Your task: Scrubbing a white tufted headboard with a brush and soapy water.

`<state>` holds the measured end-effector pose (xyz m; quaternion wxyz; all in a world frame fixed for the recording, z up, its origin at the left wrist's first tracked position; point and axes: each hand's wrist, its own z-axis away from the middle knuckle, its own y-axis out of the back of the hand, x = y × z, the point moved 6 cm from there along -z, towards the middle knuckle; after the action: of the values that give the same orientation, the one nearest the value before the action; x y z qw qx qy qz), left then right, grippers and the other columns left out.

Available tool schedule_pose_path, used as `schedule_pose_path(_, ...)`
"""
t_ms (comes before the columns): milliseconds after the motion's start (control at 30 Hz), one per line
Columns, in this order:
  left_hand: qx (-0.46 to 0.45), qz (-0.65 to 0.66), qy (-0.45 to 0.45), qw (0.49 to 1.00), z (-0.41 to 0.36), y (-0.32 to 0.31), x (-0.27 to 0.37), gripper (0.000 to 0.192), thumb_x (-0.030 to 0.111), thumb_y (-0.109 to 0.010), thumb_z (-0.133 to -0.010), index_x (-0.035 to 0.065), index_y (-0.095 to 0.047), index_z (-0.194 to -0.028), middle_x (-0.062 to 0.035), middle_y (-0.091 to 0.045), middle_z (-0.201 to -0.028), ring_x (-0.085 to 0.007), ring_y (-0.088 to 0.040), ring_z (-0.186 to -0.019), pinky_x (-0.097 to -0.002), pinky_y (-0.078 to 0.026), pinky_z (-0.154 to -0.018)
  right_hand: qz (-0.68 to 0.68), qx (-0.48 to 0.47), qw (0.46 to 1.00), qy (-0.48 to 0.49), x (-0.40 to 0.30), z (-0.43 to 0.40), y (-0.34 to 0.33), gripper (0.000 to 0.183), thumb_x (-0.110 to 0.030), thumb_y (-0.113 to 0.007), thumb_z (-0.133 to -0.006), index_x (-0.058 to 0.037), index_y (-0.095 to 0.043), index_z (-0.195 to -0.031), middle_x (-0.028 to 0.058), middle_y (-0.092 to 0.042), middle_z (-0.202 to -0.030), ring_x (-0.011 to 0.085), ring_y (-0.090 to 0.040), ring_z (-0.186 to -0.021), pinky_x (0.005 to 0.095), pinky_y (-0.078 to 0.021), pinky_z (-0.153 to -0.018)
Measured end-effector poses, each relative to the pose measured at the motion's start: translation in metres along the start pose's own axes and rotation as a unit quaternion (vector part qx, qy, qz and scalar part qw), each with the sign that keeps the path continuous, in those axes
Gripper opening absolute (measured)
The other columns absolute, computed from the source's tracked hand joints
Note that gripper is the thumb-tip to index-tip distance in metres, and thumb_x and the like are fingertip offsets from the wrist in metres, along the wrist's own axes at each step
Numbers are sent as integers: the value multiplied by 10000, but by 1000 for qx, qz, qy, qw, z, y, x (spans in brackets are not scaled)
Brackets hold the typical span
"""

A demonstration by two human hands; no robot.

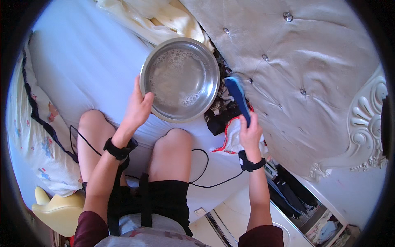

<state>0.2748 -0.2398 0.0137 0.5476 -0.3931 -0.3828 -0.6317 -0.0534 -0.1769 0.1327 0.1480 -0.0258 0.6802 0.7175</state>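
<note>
My left hand (139, 106) grips the near left rim of a round metal basin (147, 103), thumb on the edge and the other fingers partly hidden beneath it. Cloudy water with foam bubbles lies inside. To the right of the basin, my right hand (250, 129) is closed around the lower end of a dark blue brush (237, 95) with a light blue edge, held against the tufted headboard. The brush looks slightly blurred, and its bristles cannot be made out clearly.
Dark patterned fabric (222, 108) and a white cloth with red trim (233, 139) lie between bed and headboard (287, 123). Cream fabric (154, 21) is beyond the basin. A black cable (213, 186) runs to my right wristband. An open compartment of clothes (290, 191) stands lower right.
</note>
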Motion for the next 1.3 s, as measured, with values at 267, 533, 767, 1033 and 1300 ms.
schedule_pose_path(267, -14, 58, -2, 998, 0, -4, -3, 579, 4, -405, -841, 0, -237, -1395, -132, -494, -1200, -180, -464, -1077, -280, -381, -926, 236, 29, 970, -44, 104, 13, 2, 264, -325, -534, -907, -64, -536, -862, 165, -612, -659, 369, -589, -555, 471, -432, -481)
schedule_pose_path(533, -19, 39, 29, 999, 2, -3, -3, 571, 7, -404, -848, -17, -238, -1394, -120, -467, -1232, -172, -425, -1117, -278, -335, -975, 208, 69, 975, 39, 43, -81, -84, 317, -357, -536, -900, -76, -473, -768, 147, -585, -611, 355, -593, -523, 465, -462, -454)
schedule_pose_path(767, -18, 22, 46, 999, 1, 4, -9, 573, 10, -394, -854, -5, -245, -1407, -85, -447, -1245, -159, -403, -1137, -271, -318, -988, 146, 80, 983, 72, 14, -97, -95, 301, -342, -537, -901, -68, -469, -799, 146, -591, -621, 346, -600, -534, 453, -472, -457)
schedule_pose_path(1033, -9, 46, 16, 999, 1, 1, -13, 571, 3, -383, -854, -1, -248, -1408, -86, -438, -1269, -157, -386, -1173, -275, -288, -1016, 188, 72, 980, 2, 125, -5, -51, 256, -288, -545, -906, -50, -494, -828, 207, -586, -624, 421, -579, -572, 511, -430, -490)
schedule_pose_path(1300, -22, 14, 44, 999, 3, 0, -8, 573, 20, -400, -858, -4, -241, -1409, -97, -439, -1272, -166, -388, -1181, -279, -287, -1020, 96, 70, 989, 91, -2, -132, -111, 287, -309, -512, -922, -38, -474, -838, 225, -587, -624, 437, -578, -582, 521, -428, -483)
